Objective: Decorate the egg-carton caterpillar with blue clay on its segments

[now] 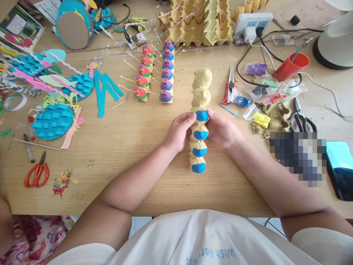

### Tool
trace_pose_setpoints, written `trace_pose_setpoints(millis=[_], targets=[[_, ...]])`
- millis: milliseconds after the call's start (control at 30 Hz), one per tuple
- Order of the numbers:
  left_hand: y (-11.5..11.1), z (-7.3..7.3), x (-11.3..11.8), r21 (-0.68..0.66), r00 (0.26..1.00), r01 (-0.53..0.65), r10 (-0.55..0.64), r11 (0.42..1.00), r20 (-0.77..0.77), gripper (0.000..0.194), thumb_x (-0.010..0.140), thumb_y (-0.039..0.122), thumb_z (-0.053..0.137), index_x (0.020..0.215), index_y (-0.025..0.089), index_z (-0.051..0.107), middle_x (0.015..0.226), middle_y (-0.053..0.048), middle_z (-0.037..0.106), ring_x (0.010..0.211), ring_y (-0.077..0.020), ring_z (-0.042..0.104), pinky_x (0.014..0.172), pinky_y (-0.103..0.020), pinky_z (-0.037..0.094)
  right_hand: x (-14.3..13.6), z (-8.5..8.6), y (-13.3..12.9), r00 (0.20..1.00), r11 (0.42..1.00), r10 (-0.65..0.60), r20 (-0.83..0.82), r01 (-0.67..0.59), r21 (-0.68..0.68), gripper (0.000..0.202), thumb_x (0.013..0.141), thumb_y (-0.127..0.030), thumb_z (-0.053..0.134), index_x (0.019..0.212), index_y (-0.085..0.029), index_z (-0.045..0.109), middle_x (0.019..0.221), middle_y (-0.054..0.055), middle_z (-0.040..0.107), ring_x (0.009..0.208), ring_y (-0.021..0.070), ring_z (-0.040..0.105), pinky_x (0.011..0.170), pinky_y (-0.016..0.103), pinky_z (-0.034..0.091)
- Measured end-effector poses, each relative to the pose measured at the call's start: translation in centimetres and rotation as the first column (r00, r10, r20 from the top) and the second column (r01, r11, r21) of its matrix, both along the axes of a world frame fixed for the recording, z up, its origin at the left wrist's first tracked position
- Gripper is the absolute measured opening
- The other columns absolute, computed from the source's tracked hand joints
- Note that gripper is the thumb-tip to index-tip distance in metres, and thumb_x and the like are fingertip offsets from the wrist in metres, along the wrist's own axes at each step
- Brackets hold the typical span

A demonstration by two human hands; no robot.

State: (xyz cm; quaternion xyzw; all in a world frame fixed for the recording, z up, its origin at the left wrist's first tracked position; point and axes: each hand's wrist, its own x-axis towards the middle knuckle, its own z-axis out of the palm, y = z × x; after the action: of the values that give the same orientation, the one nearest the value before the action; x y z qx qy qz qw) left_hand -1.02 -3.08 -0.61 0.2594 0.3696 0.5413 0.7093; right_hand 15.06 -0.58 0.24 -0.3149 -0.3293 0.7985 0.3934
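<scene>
Between my two hands is an egg carton strip (201, 97), a row of several tan bumps running away from me. The nearer bumps carry blue clay patches (200, 135); the two far ones are bare. My left hand (180, 130) grips the strip's left side near its middle, thumb on top beside a blue patch. Opposite it, my right hand (222, 129) pinches the right side, its thumb at the same bump. The fingers beneath the strip are partly hidden. Beyond my hands stand a red-and-green caterpillar (142, 75) and a purple-and-blue caterpillar (167, 75), both with pins sticking out.
At right lie a utility knife (229, 86), bagged yellow clay (261, 119), black scissors (302, 119) and a red cup (291, 67). Left are woven blue discs (53, 121), blue strips (103, 92) and orange scissors (36, 175). Egg trays (193, 31) and a power strip (253, 24) sit behind.
</scene>
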Motion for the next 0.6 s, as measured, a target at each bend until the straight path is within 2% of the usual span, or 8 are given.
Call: trace_pose_setpoints(millis=[100,333,467,600], targets=[[0.00,0.07,-0.05,-0.042,1.000,-0.005,0.005,0.999,0.005,0.037,0.097,0.050,0.092,0.085,0.021,0.071,0.077,0.002,0.078,0.065,-0.0141,0.075,0.065,-0.027,0.058,-0.08,0.06,-0.07,1.000,1.000,-0.002,0.015,0.003,-0.019,0.042,0.095,-0.066,0.090,0.092,-0.028,0.075,0.082,0.002,0.080,0.083,0.0239,0.078,0.077,0.036,0.066],[0.07,-0.24,-0.39,-0.042,1.000,0.009,-0.010,0.999,-0.006,0.035,0.095,0.052,0.093,0.091,0.022,0.075,0.078,0.000,0.079,0.070,-0.0178,0.077,0.068,-0.030,0.059,-0.20,0.66,-0.28,1.000,0.998,-0.006,0.013,0.007,-0.055,0.047,0.096,-0.074,0.083,0.094,-0.028,0.075,0.080,0.002,0.080,0.085,0.0269,0.080,0.079,0.039,0.068],[0.13,-0.20,-0.35,-0.036,1.000,-0.004,0.004,0.999,-0.007,0.035,0.096,0.051,0.093,0.091,0.021,0.075,0.076,0.001,0.078,0.069,-0.0169,0.077,0.068,-0.029,0.059,-0.12,0.48,-0.34,1.000,0.998,0.002,0.010,-0.001,-0.056,0.039,0.098,-0.065,0.085,0.099,-0.027,0.076,0.086,0.003,0.081,0.088,0.0258,0.080,0.082,0.038,0.068],[0.18,-0.03,-0.19,-0.029,1.000,-0.022,0.023,0.999,0.016,0.035,0.096,0.049,0.093,0.089,0.021,0.073,0.075,0.003,0.077,0.064,-0.0129,0.073,0.066,-0.026,0.057,-0.02,0.05,-0.36,1.000,0.999,0.005,-0.010,-0.005,-0.037,0.037,0.095,-0.059,0.091,0.099,-0.027,0.074,0.087,0.001,0.081,0.083,0.0221,0.077,0.079,0.035,0.066]])
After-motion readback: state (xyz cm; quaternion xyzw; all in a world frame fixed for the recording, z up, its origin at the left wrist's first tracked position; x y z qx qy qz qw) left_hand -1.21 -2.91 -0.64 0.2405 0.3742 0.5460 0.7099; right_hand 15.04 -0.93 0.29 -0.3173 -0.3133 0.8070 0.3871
